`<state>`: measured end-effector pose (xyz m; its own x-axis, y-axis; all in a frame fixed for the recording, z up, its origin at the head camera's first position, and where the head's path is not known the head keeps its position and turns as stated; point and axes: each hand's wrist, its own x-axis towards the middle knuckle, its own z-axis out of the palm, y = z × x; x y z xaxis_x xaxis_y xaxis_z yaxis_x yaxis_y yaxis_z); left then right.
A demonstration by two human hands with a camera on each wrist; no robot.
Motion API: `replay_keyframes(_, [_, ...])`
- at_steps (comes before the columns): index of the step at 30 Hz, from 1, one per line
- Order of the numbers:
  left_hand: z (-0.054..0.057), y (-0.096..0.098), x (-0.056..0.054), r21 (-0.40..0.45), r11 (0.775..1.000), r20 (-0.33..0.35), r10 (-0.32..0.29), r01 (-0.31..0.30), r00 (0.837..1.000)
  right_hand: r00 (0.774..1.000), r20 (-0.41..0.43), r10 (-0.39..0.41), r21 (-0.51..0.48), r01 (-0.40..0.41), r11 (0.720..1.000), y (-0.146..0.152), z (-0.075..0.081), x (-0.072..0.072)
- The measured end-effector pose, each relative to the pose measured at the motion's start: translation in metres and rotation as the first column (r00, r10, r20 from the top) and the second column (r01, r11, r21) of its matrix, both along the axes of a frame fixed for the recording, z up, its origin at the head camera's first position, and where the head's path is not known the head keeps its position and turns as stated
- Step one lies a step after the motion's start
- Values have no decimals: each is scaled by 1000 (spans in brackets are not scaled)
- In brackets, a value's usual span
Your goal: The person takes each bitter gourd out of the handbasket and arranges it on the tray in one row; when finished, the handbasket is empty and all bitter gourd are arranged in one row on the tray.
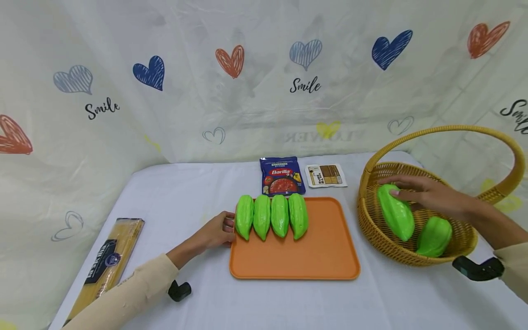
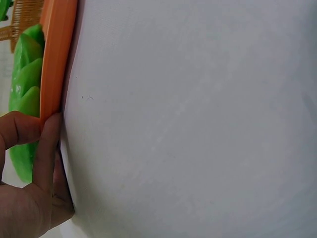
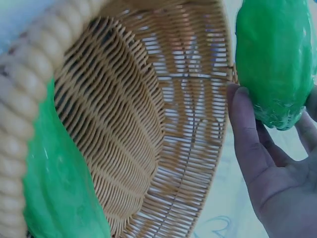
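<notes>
My left hand (image 1: 216,231) pinches the left rim of an orange tray (image 1: 293,263), one finger above and another along its outer side in the left wrist view. Several glossy green papaya-shaped fruits (image 1: 261,217) stand side by side along the tray's back left part, pointed ends toward me. My right hand (image 1: 418,192) grips another papaya-shaped fruit (image 1: 396,215) by its upper end, over the wicker basket (image 1: 371,233). In the right wrist view the held fruit (image 3: 272,54) appears beside the basket's rim. A second green fruit (image 1: 435,236) lies in the basket.
Behind the tray lie a blue Barilla pouch (image 1: 282,176) and a small white-and-brown packet (image 1: 326,175). A long pasta pack (image 1: 109,261) lies at the table's left edge. The basket's tall handle (image 1: 445,128) arches above my right hand. A heart-printed sheet (image 1: 264,105) hangs behind.
</notes>
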<state>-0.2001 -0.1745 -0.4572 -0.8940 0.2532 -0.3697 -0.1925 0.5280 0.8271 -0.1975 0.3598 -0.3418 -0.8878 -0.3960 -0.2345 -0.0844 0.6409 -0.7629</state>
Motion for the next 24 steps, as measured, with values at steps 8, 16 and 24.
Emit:
replay_keyframes(8, [0, 0, 0, -2, 1000, -4, 3, -3, 1000, 999, -33, -3, -37, 2, 999, -13, 3, 10])
replay_keyframes(16, [-2, -1, 1, 3, 1000, -3, -3, 3, 1000, 1000, -11, 30, -60, -30, 998, -24, 1, 20])
replay_keyframes(24, [0, 0, 1, 6, 1000, -8, 0, 0, 1000, 996, -41, 74, -25, -75, 997, -35, 0, 27])
